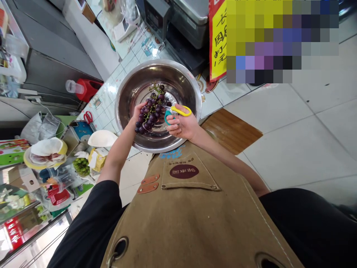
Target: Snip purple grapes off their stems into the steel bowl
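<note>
Over the bowl (125, 101), gripping grapes (151, 114) in left hand (137, 112), scissors (179, 110) in right hand (183, 125), with seemingly few stalks (154, 87) bare, most laden.

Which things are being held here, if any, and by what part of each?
The left grip holds a bunch of dark grapes by its side, about midway along; the right grip holds scissors by their yellow and teal handles.

Bright light glints off the round silver metal basin (125, 100), and coarse pixelation masks part of the far right.
</note>
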`<state>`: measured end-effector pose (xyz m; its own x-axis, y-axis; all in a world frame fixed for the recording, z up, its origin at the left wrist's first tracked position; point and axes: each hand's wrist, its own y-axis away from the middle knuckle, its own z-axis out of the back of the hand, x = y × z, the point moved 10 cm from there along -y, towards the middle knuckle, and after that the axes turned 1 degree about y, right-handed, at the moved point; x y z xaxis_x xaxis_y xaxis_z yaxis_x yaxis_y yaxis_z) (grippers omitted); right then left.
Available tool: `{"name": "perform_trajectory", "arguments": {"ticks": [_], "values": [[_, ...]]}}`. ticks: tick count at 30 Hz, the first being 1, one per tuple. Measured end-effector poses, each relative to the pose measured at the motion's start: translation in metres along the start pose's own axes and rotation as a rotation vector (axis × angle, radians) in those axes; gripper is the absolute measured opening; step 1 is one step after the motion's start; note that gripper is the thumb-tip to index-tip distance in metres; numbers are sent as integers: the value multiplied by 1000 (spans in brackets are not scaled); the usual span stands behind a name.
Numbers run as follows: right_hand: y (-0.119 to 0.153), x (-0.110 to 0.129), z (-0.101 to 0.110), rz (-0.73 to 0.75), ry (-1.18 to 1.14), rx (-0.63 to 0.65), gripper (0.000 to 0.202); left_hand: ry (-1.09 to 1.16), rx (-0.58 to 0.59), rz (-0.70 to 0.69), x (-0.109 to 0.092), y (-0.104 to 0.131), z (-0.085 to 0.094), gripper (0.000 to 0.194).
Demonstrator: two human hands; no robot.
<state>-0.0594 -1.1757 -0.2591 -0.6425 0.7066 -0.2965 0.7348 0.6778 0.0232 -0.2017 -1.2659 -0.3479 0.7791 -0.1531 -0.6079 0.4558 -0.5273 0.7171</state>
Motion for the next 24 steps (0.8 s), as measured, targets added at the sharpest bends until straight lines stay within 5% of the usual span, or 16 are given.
{"name": "perform_trajectory", "arguments": {"ticks": [13, 17, 24], "values": [[-8, 14, 21, 157, 56, -387, 53, -18, -29, 26, 10, -9, 13, 54], [7, 4, 23, 88, 174, -504, 54, 24, -24, 79, 15, -6, 11, 54], [61, -11, -15, 63, 522, -452, 62, 16, 46, 126, 17, 19, -2, 59]]}}
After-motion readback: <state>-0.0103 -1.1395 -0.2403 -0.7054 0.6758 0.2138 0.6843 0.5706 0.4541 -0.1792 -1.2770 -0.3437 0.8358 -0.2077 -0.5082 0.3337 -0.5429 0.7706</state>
